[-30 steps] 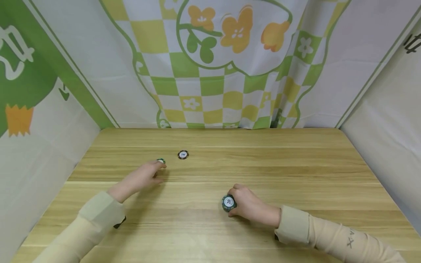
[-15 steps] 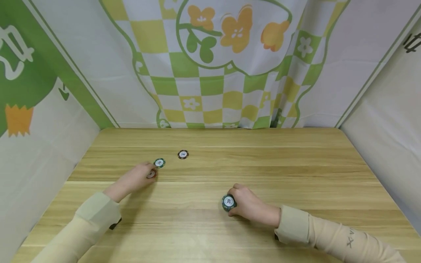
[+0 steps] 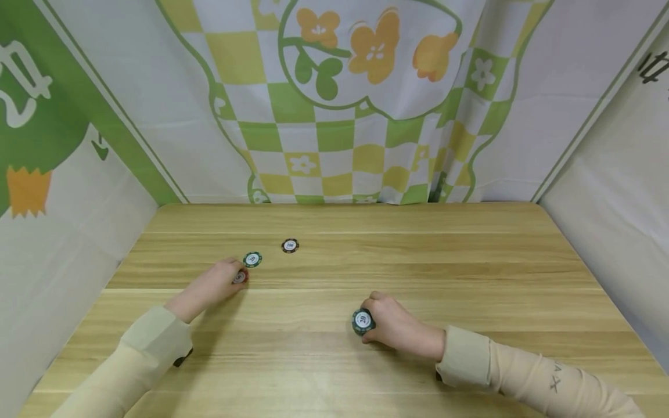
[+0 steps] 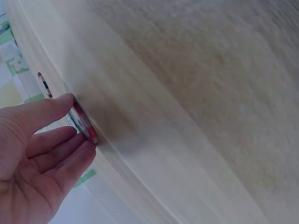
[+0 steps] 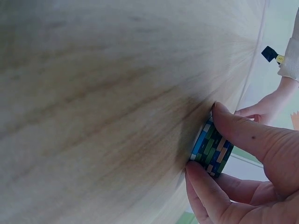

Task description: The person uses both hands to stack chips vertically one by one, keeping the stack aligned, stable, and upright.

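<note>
The chip stack (image 3: 361, 319), its top face marked 20, sat low over the table (image 3: 292, 354), grasped by the right hand (image 3: 396, 328); whether its base met the wood could not be told. The forearm in its pale right sleeve (image 3: 470, 357) reached in from the stack's right and near side, the thumb bent round the stack's near side and the fingers round its far side. To the left of the stack and farther from the person, the left hand (image 3: 206, 288) pinched a red-rimmed chip (image 3: 239, 277) between thumb and fingertips, its pale left sleeve (image 3: 143, 351) slanting up from the stack's near left. A green-rimmed chip (image 3: 252, 259) lay flat beyond and left of the stack, just past the left fingertips; a dark-rimmed chip (image 3: 290, 245) marked 100 lay flat still farther beyond the stack, less far to its left. The table's far edge ran well beyond the stack, below a checked curtain (image 3: 334, 139), and the 2 side edges stood well apart to its left and right. Wide strips of wood grain extended beyond the stack to the far edge and leftward between the 2 hands.
</note>
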The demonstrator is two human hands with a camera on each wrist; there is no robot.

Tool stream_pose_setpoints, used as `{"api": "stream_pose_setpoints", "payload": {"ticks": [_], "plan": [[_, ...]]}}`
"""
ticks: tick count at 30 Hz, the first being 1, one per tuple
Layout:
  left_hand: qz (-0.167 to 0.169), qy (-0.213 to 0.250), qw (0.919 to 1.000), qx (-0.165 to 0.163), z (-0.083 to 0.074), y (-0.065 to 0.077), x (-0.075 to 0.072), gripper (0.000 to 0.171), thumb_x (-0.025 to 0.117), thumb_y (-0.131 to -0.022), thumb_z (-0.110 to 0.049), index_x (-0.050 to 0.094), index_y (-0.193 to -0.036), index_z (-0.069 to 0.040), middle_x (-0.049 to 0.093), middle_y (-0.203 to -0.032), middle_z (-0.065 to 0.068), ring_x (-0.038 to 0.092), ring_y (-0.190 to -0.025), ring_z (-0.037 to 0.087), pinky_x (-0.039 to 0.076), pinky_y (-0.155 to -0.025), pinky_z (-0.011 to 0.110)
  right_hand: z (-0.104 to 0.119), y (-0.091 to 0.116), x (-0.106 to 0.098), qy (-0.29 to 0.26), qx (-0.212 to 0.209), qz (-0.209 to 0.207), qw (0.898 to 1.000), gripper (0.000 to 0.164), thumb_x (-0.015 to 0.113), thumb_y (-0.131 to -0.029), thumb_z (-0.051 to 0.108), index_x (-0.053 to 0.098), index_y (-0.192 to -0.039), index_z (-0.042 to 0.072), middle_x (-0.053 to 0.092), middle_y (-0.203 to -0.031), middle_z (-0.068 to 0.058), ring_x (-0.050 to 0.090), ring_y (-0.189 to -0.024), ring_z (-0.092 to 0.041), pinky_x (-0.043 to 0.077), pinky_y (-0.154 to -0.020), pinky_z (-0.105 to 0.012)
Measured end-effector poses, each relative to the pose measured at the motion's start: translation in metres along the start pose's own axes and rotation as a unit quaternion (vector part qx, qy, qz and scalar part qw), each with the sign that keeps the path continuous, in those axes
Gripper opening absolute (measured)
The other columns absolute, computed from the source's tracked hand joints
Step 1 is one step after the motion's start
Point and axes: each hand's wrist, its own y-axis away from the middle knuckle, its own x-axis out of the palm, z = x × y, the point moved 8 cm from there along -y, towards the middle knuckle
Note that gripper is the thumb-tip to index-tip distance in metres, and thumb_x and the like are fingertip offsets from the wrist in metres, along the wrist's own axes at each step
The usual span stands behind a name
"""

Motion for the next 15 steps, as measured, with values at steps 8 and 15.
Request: {"api": "stream_pose_setpoints", "payload": {"ticks": [8,15], "plan": [[-0.004,0.006,1.0000,0.003,-0.0002,-0.0008,0.0014,0.019,0.068,-0.079,-0.006,0.061,-0.092,0.005,0.056,-0.085,0.011,0.057,-0.079,0.026,0.050,-0.070,0.039,-0.0013,-0.0001,0.0013,0.003,-0.001,-0.002,1.000,0.042,0.083,-0.060,0.013,0.062,-0.091,-0.004,0.054,-0.084,-0.005,0.054,-0.075,-0.016,0.049,-0.067,-0.025],[-0.010,0.019,0.9998,0.002,-0.0007,-0.0005,-0.0005,0.016,0.071,-0.076,-0.005,0.063,-0.089,-0.001,0.053,-0.086,0.009,0.055,-0.080,0.024,0.049,-0.073,0.041,-0.0010,-0.0002,0.0016,-0.001,0.001,0.001,1.000,0.041,0.083,-0.060,0.013,0.062,-0.091,-0.004,0.054,-0.084,-0.005,0.054,-0.075,-0.016,0.048,-0.066,-0.024]]}}
